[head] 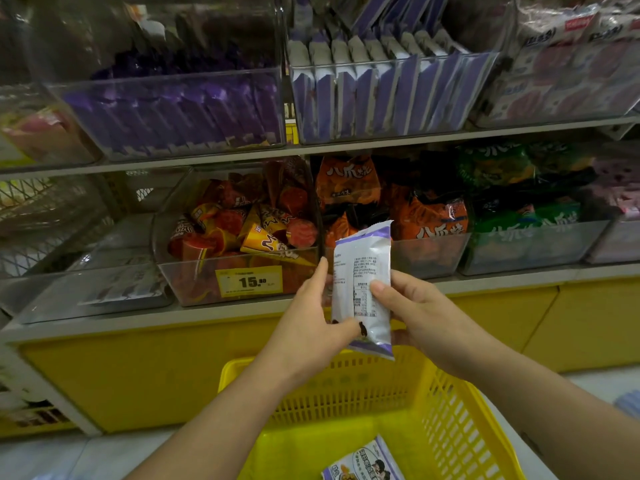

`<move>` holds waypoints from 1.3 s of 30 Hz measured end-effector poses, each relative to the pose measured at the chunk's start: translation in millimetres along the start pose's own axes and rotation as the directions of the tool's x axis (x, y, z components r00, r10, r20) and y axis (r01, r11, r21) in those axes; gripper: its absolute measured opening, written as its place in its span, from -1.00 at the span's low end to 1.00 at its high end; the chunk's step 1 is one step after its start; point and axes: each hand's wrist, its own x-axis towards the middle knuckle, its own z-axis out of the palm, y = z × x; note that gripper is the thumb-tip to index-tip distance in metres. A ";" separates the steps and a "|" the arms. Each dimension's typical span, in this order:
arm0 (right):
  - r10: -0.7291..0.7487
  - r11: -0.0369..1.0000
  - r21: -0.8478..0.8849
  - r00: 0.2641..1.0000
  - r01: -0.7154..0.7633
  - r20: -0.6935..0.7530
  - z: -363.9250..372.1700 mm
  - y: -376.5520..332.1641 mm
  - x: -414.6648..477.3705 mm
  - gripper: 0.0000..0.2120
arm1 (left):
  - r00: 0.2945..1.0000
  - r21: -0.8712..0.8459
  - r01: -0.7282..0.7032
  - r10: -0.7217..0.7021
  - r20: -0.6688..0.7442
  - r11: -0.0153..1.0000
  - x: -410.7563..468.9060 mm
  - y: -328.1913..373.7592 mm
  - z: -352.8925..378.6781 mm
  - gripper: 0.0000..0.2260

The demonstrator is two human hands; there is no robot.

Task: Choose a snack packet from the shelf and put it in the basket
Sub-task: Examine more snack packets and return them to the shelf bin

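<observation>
Fingers (320, 271) of both hands grasp the snack packet (363, 271), so neither hand is free or clenched on nothing. The left hand (311, 313) takes the left edge: its thumb crosses the lower front and its longer fingers run up the side and behind. The right hand (415, 306) pinches the right edge, with its thumb flat on the printed panel and the rest tucked out of sight behind.

The white-and-purple packet stands upright with its back panel, a block of small print and a table, turned to the camera. That suggests it is held this way for reading, with a grip on either edge keeping the soft film flat and steady.

It hangs in the air in front of the lower shelf (138, 323), apart from the bins and above the far rim of the yellow basket (450, 393). Kept over the basket like this, it would need only a short lowering to go in, so I judge the choosing done and the placing not yet made.

A second packet (363, 460) lies flat on the basket floor near the front, with bare floor around it to take this one. Behind the hands, a clear bin (242, 289) holds cone-shaped snacks and carries a yellow price tag (248, 281). Higher up, an upper bin (381, 98) holds upright white-and-purple packets like the one in hand.
</observation>
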 end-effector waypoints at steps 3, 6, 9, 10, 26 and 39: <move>-0.023 0.999 -0.036 1.000 0.023 -0.001 3.3 -0.3 -1.9 -0.77 | 1.000 -0.009 0.011 -0.011 -0.020 1.000 -0.7 0.7 0.9 -0.02; -0.030 0.999 -0.038 1.000 0.030 0.008 5.0 -1.5 -2.3 -0.78 | 0.998 0.006 0.013 -0.013 -0.058 1.000 0.0 2.1 -0.3 -0.05; -0.026 0.998 -0.060 0.999 0.027 0.020 5.9 -2.9 -3.2 -0.76 | 0.995 -0.079 0.014 -0.022 -0.099 0.997 1.5 4.2 -3.1 -0.19; -0.025 0.997 -0.077 0.999 0.027 0.023 5.9 -2.6 -3.4 -0.75 | 0.993 -0.119 0.016 -0.030 -0.115 0.993 2.1 4.4 -4.5 -0.24; 0.010 0.999 -0.033 0.999 -0.009 0.040 1.5 -2.7 -3.4 -0.71 | 0.996 -0.289 0.011 -0.037 -0.084 0.957 8.7 -0.1 -12.4 -0.79; -0.381 0.758 -0.602 0.919 0.249 -0.099 -0.3 -11.7 -5.9 -0.40 | 0.971 -0.233 -0.162 0.112 -0.212 0.959 -3.3 7.1 -22.9 -0.42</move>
